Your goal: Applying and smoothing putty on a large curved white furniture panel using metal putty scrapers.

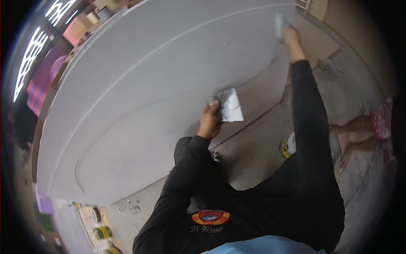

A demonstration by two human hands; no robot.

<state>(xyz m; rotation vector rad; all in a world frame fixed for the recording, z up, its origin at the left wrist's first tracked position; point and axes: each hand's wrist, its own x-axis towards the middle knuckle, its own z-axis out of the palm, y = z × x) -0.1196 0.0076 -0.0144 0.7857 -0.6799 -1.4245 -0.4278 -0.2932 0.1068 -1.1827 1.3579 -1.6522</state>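
Note:
My left hand is closed on a flat, shiny metal plate smeared with grey paste, likely filler. It holds the plate in front of a large grey panel with a smooth curved ridge. Stretched far out to the upper right, my right hand grips a pale flat scraper at the panel's far right end. The scraper is blurred, and whether its edge touches the surface I cannot tell. Both my sleeves are black.
A white and yellow tub stands on the floor behind my right arm. Several yellow and black cans sit at lower left. A co-worker's bare limbs show at right; a person in plaid is at far left.

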